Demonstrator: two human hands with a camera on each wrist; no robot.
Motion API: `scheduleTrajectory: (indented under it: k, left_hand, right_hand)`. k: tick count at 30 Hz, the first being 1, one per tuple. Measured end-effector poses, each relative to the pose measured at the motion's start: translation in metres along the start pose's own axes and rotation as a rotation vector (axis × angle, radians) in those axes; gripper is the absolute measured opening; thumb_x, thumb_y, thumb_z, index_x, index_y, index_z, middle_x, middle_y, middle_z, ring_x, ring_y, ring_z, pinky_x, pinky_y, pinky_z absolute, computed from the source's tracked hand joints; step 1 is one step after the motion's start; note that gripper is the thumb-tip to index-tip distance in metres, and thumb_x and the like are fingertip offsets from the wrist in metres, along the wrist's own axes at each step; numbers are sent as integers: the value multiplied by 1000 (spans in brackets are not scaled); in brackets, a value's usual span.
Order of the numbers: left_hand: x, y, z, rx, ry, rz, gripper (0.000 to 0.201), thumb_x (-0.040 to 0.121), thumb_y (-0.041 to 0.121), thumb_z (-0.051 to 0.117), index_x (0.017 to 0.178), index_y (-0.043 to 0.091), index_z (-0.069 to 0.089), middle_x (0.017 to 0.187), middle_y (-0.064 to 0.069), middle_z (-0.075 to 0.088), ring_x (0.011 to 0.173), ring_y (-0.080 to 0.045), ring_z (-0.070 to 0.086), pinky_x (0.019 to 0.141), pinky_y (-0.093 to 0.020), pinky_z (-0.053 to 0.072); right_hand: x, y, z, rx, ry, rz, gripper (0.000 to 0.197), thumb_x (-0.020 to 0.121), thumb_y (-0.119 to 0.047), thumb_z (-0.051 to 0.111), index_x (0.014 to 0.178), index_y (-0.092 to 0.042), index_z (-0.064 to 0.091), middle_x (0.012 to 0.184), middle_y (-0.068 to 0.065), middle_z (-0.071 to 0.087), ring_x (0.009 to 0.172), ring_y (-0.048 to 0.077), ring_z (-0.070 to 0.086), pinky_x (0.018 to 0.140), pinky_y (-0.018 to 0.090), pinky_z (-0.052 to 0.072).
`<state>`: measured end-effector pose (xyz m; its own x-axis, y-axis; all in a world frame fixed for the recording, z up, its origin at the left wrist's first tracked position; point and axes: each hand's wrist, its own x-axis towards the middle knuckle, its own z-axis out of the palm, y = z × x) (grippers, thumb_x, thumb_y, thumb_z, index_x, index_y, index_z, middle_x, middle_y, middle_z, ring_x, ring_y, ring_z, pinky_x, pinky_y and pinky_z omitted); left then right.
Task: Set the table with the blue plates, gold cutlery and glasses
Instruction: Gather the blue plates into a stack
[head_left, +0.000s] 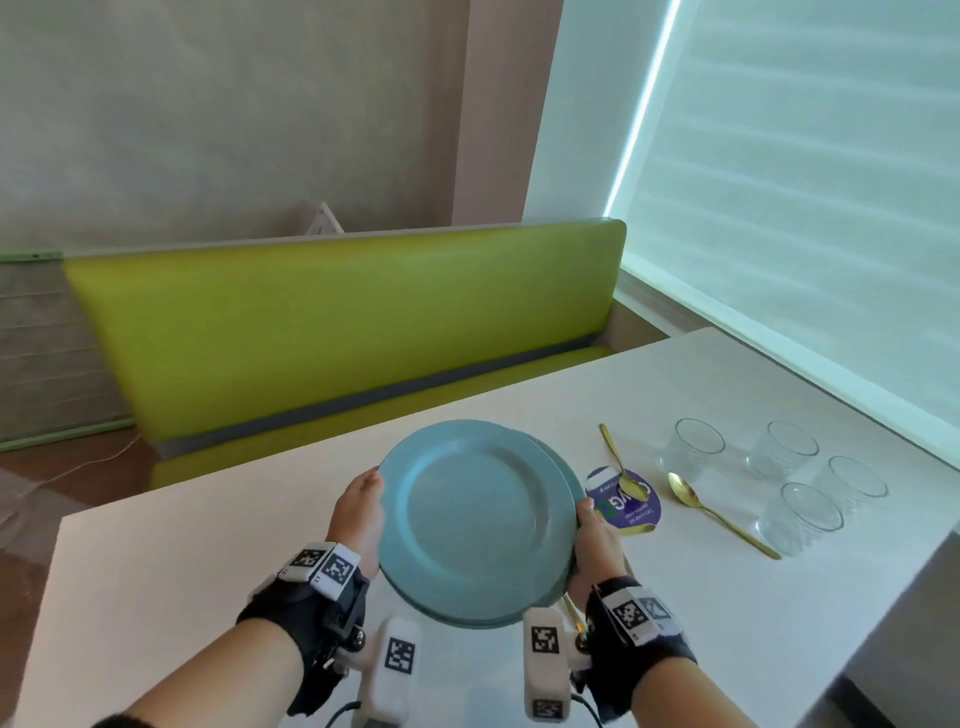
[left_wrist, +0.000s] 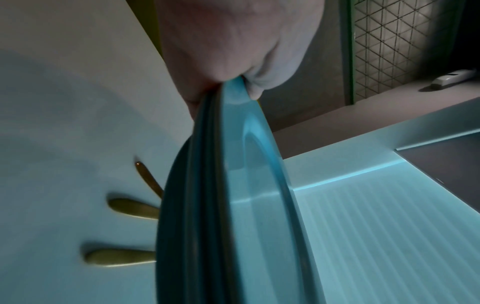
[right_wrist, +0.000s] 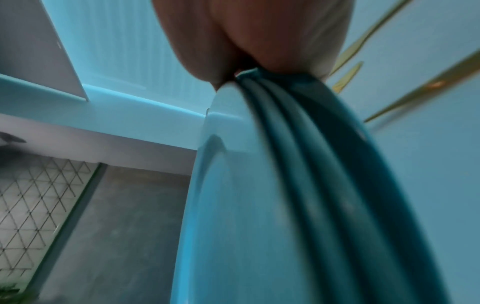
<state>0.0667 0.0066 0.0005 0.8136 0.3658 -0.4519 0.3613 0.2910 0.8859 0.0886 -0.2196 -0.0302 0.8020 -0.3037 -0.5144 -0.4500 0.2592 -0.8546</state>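
A stack of blue plates (head_left: 475, 519) hangs above the white table (head_left: 208, 561), held by both hands. My left hand (head_left: 358, 512) grips the stack's left rim, thumb on top; my right hand (head_left: 592, 540) grips the right rim. The wrist views show the stacked rims (left_wrist: 207, 185) (right_wrist: 298, 174) pinched between thumb and fingers. Gold spoons (head_left: 719, 514) (head_left: 621, 467) lie on the table to the right of the plates. More gold cutlery handles (left_wrist: 124, 258) show under the stack. Several clear glasses (head_left: 800, 517) stand at the far right.
A round purple sticker (head_left: 631, 501) lies under one spoon. A green bench (head_left: 337, 332) runs behind the table's far edge. A window with a blind (head_left: 805, 182) is on the right. The table's right edge (head_left: 904, 577) drops off beside the glasses.
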Motion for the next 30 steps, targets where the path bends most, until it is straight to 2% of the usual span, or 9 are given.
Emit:
scheduleTrajectory:
  k: [1,4,8,11,14,16,22,25,30]
  left_hand:
    - [-5,-1,-4,25,1,4,23,100,22,34,109,16,55,111,-10,57,101,-30,59,92,-44,47]
    - [-14,-10,-15,156,20,30,31,99,22,33,112,8,58,118,-16,59,110,-36,58,98,-47,46]
    - [6,-41,-34,323,44,48,62,77,49,33,124,15,57,128,-14,60,118,-39,53,104,-49,42]
    - [-12,-38,-43,322,-16,57,46,93,39,38,124,8,55,124,-15,59,115,-36,56,103,-49,43]
    - [-19,-42,-56,366,-51,74,33,100,23,37,117,3,57,124,-21,59,115,-35,57,103,-46,43]
    - [-19,-50,-69,417,-29,67,37,100,21,37,122,-2,56,130,-20,57,120,-35,54,105,-42,41]
    - [-17,-72,-116,661,49,45,40,101,19,33,122,-4,58,133,-22,55,123,-35,50,99,-32,37]
    - [-13,-76,-141,736,72,7,43,102,23,32,122,-5,58,133,-23,55,123,-35,50,99,-33,37]
    - [-7,-74,-177,840,98,-81,50,102,30,26,128,-3,54,139,-24,49,128,-35,47,102,-33,35]
  right_hand:
    - [-7,5,-1,35,4,22,32,100,-32,38,95,-10,60,89,12,64,77,27,61,73,37,53]
    - [-23,22,-3,58,35,73,37,99,-36,38,102,-7,61,95,14,65,84,29,63,80,43,53]
    - [-43,39,-6,86,77,83,37,99,-34,38,101,-2,57,79,12,57,67,25,55,61,32,46]
    - [-56,50,-5,63,99,95,50,99,-40,36,123,2,51,90,16,58,71,26,56,60,30,46]
    - [-64,62,0,-12,74,91,60,98,-48,31,131,0,46,110,18,58,95,33,59,77,39,50]
    - [-74,71,5,-67,22,83,54,100,-46,29,121,-3,53,101,16,61,101,34,60,89,45,50]
    - [-97,116,26,-225,-87,113,53,98,-46,33,120,-4,55,114,18,62,104,33,62,93,50,51]
    - [-102,134,38,-340,-142,139,57,94,-52,38,120,-4,54,113,17,63,100,33,63,84,48,55]
    - [-117,143,57,-592,-265,177,51,96,-46,40,118,-2,54,98,13,61,72,20,60,52,28,52]
